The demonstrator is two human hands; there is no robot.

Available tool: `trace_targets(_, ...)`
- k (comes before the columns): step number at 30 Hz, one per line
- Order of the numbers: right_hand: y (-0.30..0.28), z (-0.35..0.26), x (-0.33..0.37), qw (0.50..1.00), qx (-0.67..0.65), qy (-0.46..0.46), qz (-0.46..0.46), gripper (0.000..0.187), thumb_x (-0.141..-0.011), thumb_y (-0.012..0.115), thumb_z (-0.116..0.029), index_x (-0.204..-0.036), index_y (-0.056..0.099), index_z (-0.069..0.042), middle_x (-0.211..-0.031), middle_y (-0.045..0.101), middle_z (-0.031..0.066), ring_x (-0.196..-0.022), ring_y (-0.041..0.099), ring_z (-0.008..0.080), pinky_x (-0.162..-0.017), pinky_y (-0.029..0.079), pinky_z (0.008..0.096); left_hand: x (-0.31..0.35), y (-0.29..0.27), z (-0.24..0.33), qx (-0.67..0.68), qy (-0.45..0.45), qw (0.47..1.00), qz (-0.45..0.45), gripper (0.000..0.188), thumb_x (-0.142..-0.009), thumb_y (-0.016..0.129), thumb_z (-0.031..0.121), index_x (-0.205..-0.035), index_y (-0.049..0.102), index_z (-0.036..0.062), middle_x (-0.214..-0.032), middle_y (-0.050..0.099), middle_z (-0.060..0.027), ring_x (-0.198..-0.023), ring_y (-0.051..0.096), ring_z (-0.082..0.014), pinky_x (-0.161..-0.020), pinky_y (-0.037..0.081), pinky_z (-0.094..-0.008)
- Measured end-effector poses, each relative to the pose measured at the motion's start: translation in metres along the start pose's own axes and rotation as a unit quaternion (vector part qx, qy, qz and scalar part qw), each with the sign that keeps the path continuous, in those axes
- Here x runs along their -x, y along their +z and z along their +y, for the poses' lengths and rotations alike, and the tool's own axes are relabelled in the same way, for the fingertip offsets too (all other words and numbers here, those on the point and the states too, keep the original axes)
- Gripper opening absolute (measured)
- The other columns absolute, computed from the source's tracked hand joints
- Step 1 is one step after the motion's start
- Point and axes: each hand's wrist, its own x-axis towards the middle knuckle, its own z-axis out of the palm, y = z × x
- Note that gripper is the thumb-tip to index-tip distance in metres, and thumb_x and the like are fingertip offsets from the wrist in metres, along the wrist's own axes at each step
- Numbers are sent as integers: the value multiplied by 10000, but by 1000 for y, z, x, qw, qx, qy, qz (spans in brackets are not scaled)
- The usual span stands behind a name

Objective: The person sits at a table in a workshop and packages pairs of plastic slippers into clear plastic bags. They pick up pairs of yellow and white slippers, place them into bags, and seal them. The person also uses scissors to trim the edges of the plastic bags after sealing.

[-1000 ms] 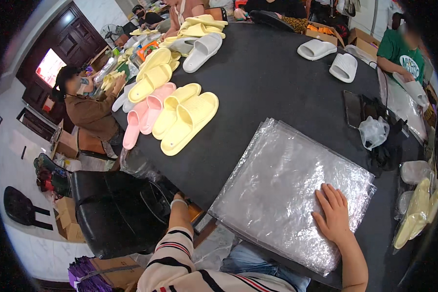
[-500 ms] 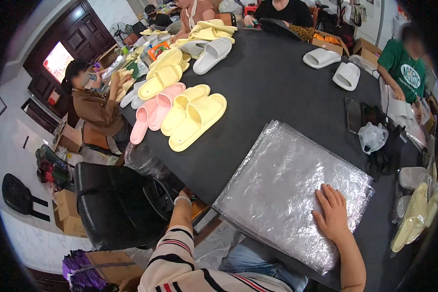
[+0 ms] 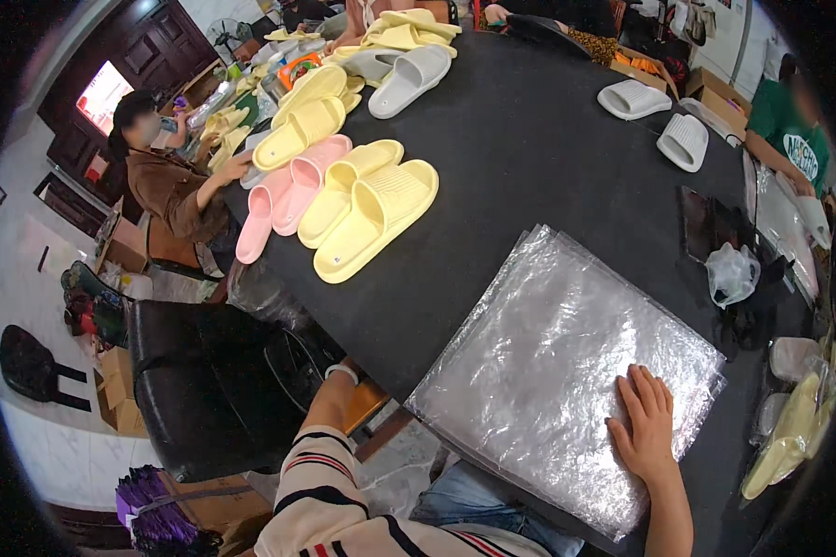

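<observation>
My right hand point(image 3: 646, 429) lies flat, fingers spread, on a stack of clear plastic sheets or bags point(image 3: 539, 343) at the table's near edge. It grips nothing. My left arm reaches down beside the table, a white band point(image 3: 341, 373) at the wrist. Past that band the left hand is hidden between the table edge and a black chair point(image 3: 204, 385). Farther off, a pair of yellow slippers point(image 3: 373, 223) stands on the table, with pink slippers point(image 3: 314, 176) just left of it.
Along the left side of the black table point(image 3: 539, 139) are more yellow slippers point(image 3: 306, 130) and a grey one point(image 3: 409, 82). Two white slippers point(image 3: 685, 142) sit at the far right. A knotted plastic bag point(image 3: 732, 275) and bagged yellow slippers point(image 3: 785, 436) line the right edge. Other people sit around it.
The view has shifted slightly. My right hand stays on the plastic stack, and my left arm still reaches down. The person at left now stretches a hand toward the slippers.
</observation>
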Motion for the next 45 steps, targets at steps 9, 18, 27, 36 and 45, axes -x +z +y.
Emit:
trace_targets(9,2,0,0,1000,1,-3,5,598,-809,644,-265,-1344,490,-47,-1442,405,185,-1349,352,361,-1126,219,505,-3,-9,5,16,16,1000,17,273,-956,498,166,-1225,542,167,-1103,626,-96,-912,631,-261,-760,520,-356)
trace_targets(18,-1,3,4,999,-4,-30,30,597,-835,640,-273,-1366,470,-60,-1444,404,177,-1358,345,341,-1128,225,492,-15,-58,32,372,245,894,54,294,-968,482,170,-1258,524,187,-1121,619,-102,-914,633,-270,-757,525,-351)
trace_targets(27,4,4,8,997,5,-42,60,592,-839,642,-293,-1364,469,-80,-1443,410,152,-1355,354,311,-1134,222,474,139,-164,84,744,166,633,134,373,-865,701,377,-1056,528,106,-883,527,-66,-692,472,-177,-548,386,-316)
trace_targets(36,6,10,13,997,9,-34,70,578,-865,616,-326,-1370,462,-93,-1439,412,152,-1349,358,313,-1132,230,472,216,-266,211,535,300,781,121,394,-905,576,534,-1015,520,161,-768,580,-31,-572,523,-141,-451,386,-291)
trace_targets(45,8,11,12,996,4,-46,82,565,-866,615,-329,-1361,477,-93,-1433,424,148,-1348,363,306,-1132,235,468,139,-318,286,437,137,873,165,607,-775,664,621,-1065,581,95,-723,518,-80,-490,461,-171,-407,335,-288)
